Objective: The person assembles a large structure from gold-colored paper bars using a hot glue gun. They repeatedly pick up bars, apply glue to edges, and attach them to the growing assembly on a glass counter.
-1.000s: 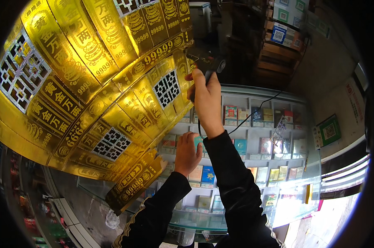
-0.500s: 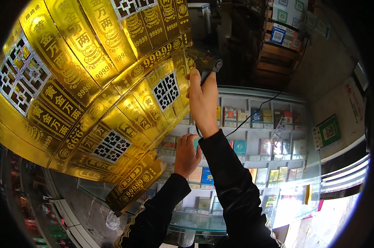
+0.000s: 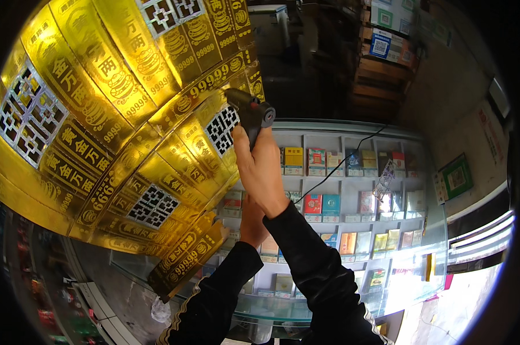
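Note:
My right hand (image 3: 263,169) is wrapped round the grip of a black, corded glue gun (image 3: 249,112). The gun's front end points left, over the gold foil cardboard structure (image 3: 168,146), close to a silver lattice cutout (image 3: 223,130); whether it touches cannot be told. The structure is large, shiny and panelled, embossed with dark print, and fills the left side. Below and behind my right wrist is my left hand (image 3: 252,224), its fingers hidden by the right one, near the structure's right edge.
A glass display counter (image 3: 352,221) with rows of small coloured boxes lies beneath my arms. A black cord (image 3: 340,164) runs across its top to the right. Wooden slats (image 3: 381,77) stand at the back; a crumpled clear plastic piece (image 3: 160,310) lies at lower left.
My right hand has moved left and slightly down with the glue gun, now over the gold structure. The left hand has slipped behind the right wrist, and its fingers no longer show.

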### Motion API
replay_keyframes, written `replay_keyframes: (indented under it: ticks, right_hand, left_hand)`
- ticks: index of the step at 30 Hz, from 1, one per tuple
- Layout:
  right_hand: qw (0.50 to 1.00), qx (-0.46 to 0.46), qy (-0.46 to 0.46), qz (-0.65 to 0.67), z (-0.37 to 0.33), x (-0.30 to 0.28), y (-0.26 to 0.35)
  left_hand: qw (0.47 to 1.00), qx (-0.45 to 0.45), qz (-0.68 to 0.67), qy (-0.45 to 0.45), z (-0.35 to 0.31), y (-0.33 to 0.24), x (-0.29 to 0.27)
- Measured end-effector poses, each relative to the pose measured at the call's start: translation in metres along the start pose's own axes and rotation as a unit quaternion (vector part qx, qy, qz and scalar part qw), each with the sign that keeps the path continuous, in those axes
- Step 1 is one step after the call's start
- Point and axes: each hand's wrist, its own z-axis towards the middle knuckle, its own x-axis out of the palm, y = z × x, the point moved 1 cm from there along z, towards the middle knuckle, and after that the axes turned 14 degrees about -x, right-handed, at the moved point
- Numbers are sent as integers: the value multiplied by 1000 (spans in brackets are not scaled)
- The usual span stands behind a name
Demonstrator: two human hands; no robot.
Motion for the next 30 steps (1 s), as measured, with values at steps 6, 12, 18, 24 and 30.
replay_keyframes:
  ticks: [6,12,18,24,30]
  right_hand:
    - [927,156,-92,329,-27,-47,-1]
    - [844,108,-307,427,-36,-128,-28]
    - [870,121,-370,303,-71,-188,-37]
    - [871,143,-394,256,-101,-231,-39]
    - [905,123,-287,288,-121,-241,-29]
  left_hand:
    - [971,74,207,-91,2,-6,2]
    - [965,65,236,-96,5,-7,6]
    - [966,61,237,-86,7,-5,9]
    - [962,70,247,-93,6,-3,9]
    - [967,63,234,-81,8,0,9]
